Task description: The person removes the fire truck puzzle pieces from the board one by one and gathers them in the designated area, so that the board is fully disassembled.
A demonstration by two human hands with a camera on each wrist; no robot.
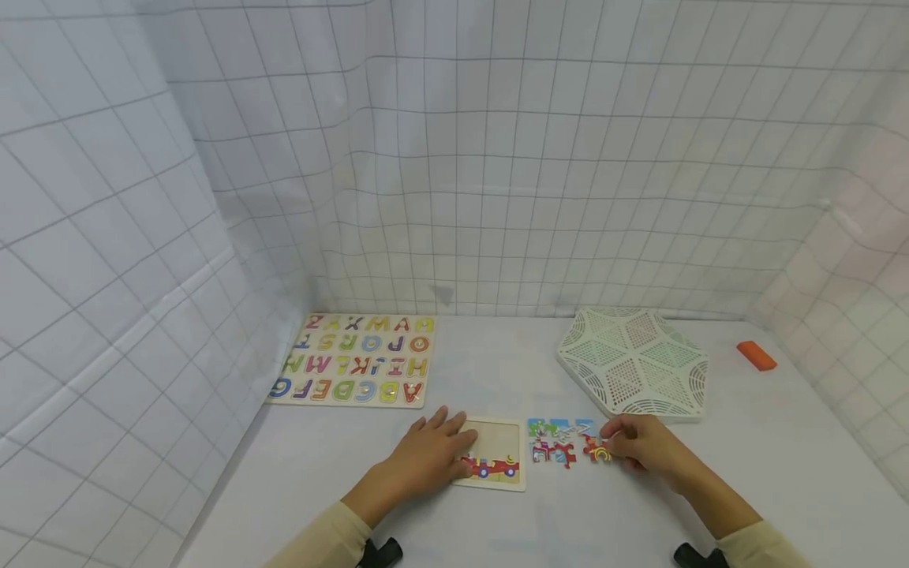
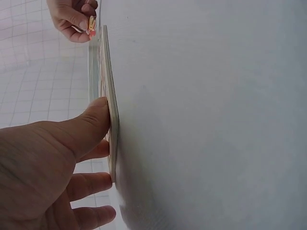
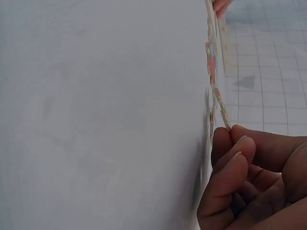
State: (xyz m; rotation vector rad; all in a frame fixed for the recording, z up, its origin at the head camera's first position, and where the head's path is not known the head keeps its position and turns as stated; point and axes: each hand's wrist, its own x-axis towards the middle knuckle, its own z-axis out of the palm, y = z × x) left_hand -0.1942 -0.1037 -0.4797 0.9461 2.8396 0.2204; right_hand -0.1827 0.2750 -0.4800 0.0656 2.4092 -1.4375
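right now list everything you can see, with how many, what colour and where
alphabet board: 1, pale with multicoloured letters, back left
puzzle tray: 1, pale wood with a red vehicle picture, front centre
loose puzzle pieces: several, blue, red and green, right of the tray
held piece: 1, red and yellow, in the right fingertips
hexagonal panel: 1, whitish, patterned, back right
block: 1, orange, far right
table: 1, white, underneath
gridded sheeting: white, dark lines, behind and at both sides
sleeves: 2, cream, front
left hand: 1, on the tray's left side
right hand: 1, right of the loose pieces
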